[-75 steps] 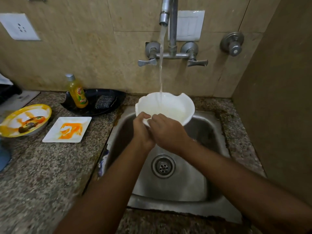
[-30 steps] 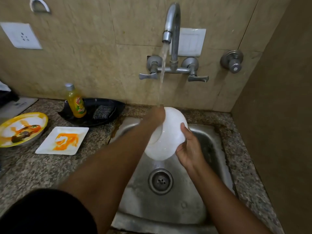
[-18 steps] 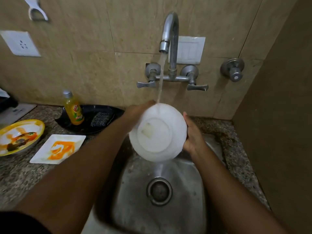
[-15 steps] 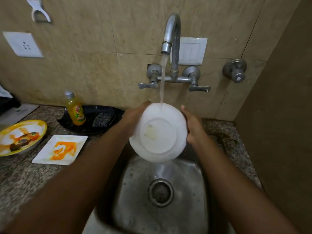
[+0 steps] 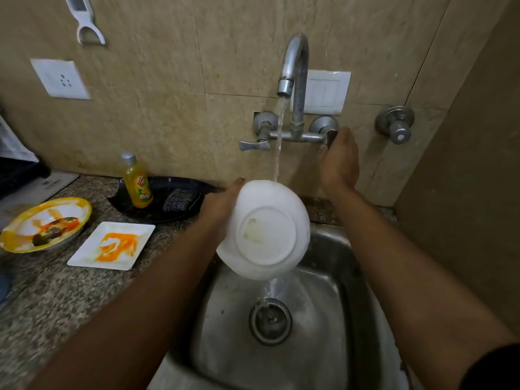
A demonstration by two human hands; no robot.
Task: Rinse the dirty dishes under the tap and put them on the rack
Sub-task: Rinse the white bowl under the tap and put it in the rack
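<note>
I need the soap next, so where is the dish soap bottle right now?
The dish soap bottle stands upright on the black tray left of the sink, beside the scrub pad.

The yellow dish-soap bottle (image 5: pixel 137 183) carries a red-and-green label, but its lettering is too blurred to read; no other text is legible anywhere

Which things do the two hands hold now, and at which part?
The left hand holds the white bowl by its left rim, underside facing the camera. The right hand holds no dish; its fingers touch the right tap handle.
</note>
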